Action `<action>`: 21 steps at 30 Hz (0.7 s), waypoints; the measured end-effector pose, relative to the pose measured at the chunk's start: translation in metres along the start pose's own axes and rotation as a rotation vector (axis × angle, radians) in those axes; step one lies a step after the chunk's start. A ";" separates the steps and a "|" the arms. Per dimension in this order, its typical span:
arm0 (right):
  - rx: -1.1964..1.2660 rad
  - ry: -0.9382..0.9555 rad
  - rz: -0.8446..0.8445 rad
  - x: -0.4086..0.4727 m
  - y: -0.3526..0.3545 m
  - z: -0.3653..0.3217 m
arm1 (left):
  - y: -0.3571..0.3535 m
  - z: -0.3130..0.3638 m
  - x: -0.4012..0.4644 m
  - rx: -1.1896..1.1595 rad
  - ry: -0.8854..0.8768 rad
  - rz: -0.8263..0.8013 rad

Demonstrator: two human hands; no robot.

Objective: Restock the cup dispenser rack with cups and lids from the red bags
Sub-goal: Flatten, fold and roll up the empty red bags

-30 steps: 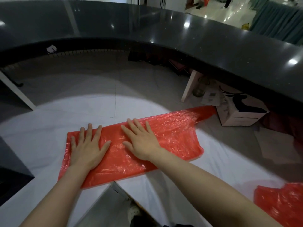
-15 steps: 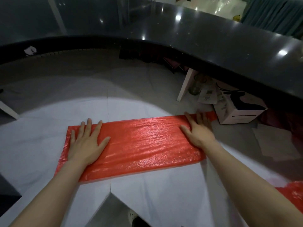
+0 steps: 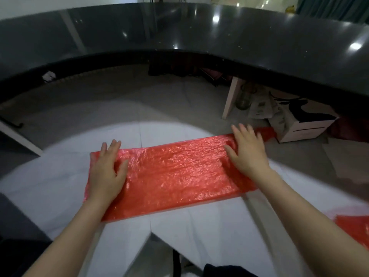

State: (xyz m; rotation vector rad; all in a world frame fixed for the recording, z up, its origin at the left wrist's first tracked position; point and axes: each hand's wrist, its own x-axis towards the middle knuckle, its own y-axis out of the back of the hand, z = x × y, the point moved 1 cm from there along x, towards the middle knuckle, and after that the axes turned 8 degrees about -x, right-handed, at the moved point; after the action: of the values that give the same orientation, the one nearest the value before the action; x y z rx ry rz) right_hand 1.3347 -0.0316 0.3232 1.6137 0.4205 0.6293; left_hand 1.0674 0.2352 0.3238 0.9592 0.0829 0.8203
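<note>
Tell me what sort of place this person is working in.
Probably the staff side of a service counter in a shop or lobby: a curved dark countertop overhangs a white work surface, a cardboard box is stowed beneath it, and a tiled public floor lies beyond.

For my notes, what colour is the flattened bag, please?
Red, translucent; bag, head view.

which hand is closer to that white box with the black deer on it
Right. The right hand presses flat on the red bag's far-right end, just short of the white box. The left hand rests on the bag's opposite end, much farther away.
</note>
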 end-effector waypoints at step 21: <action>0.004 0.318 0.057 -0.077 -0.012 -0.086 | 0.016 -0.055 -0.073 0.350 0.127 -0.362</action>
State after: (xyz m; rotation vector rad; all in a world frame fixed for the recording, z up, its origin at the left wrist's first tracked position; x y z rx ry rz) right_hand 1.2226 -0.0089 0.3041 1.5371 0.6100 0.9339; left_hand 0.9844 0.2302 0.2824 1.1762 0.5087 0.5376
